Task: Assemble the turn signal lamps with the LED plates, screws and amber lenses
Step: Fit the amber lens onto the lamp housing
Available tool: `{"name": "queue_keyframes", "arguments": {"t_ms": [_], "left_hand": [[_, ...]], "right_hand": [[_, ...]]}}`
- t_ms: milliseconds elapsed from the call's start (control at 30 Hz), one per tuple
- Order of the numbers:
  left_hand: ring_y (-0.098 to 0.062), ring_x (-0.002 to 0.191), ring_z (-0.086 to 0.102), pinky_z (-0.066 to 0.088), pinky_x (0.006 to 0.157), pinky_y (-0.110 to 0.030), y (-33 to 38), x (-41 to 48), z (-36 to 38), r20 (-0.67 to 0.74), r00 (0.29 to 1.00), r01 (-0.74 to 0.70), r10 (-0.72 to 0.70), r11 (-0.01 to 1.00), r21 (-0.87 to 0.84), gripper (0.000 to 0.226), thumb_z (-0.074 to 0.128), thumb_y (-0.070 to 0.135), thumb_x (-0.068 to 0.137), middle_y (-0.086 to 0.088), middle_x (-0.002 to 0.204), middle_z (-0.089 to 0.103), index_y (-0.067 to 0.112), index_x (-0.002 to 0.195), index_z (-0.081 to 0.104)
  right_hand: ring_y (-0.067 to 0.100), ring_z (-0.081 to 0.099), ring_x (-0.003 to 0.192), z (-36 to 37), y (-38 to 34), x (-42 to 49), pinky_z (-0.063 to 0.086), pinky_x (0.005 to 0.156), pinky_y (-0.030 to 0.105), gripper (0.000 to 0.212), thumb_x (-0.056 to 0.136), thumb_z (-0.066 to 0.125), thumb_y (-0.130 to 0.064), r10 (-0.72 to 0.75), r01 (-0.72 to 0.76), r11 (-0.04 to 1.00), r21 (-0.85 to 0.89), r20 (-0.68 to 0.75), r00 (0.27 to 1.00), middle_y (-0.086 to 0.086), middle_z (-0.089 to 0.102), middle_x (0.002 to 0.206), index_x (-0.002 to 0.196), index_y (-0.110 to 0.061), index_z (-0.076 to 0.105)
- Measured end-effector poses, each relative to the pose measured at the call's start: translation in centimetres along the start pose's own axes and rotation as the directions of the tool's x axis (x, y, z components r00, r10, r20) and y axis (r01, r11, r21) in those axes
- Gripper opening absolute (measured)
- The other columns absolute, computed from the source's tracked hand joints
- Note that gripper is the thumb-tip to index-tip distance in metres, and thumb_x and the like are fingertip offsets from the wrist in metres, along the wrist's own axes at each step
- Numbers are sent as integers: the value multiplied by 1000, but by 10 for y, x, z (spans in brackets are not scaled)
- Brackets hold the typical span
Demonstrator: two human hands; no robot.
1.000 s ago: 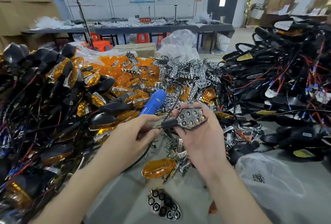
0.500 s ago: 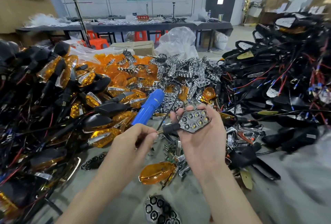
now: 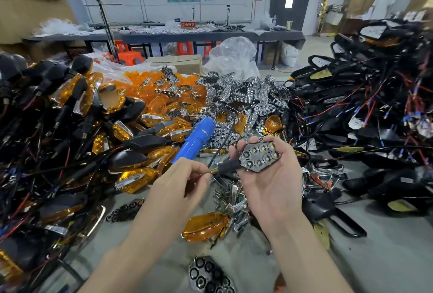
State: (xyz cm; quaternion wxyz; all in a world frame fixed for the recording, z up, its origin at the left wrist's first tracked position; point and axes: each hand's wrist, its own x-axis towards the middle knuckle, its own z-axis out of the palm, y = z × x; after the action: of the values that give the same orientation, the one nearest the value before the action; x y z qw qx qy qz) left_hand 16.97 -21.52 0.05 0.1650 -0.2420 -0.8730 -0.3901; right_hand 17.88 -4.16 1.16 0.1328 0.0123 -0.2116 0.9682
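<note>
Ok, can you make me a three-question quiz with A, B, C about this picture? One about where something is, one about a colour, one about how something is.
1. Where is the nearest loose amber lens?
A. on the table
B. on a stool
C. in a box

2. What colour is the screwdriver?
A. red
B. blue
C. green

3. The lamp in the right hand is:
A. covered by a lens
B. uncovered, LED plate showing
C. wrapped in plastic

Answers:
1 A, it rests on the grey table.
2 B, its body is bright blue.
3 B, the bare LED plate faces up.
</note>
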Motion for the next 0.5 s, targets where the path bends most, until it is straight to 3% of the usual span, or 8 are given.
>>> {"name": "queue_keyframes", "arguments": {"t_ms": [133, 267, 500], "left_hand": [[2, 84, 60, 44, 68, -7, 1, -1, 1, 16, 1000, 14, -13, 999, -51, 9, 60, 30, 92, 29, 94, 59, 38, 89, 57], [-1, 65, 58, 43, 56, -9, 0, -2, 0, 48, 997, 70, -63, 984, -165, 11, 58, 29, 95, 18, 81, 64, 33, 85, 60], [0, 49, 46, 35, 46, -9, 6, -1, -2, 115, 987, 139, -114, 962, -234, 15, 52, 36, 98, 12, 63, 58, 31, 86, 59]], "right_hand": [[28, 64, 81, -3, 0, -2, 58, 86, 46, 5, 100, 51, -17, 19, -19, 1000, 6, 25, 1000, 9, 60, 87, 101, -12, 53], [29, 63, 83, -4, 0, -3, 55, 88, 47, 5, 100, 52, -17, 32, -34, 999, 25, 54, 998, 9, 59, 90, 104, -14, 51], [30, 64, 81, -1, -2, 0, 56, 83, 46, 8, 99, 52, -18, 20, -24, 999, 43, 99, 995, 9, 61, 89, 95, -13, 56]]}}
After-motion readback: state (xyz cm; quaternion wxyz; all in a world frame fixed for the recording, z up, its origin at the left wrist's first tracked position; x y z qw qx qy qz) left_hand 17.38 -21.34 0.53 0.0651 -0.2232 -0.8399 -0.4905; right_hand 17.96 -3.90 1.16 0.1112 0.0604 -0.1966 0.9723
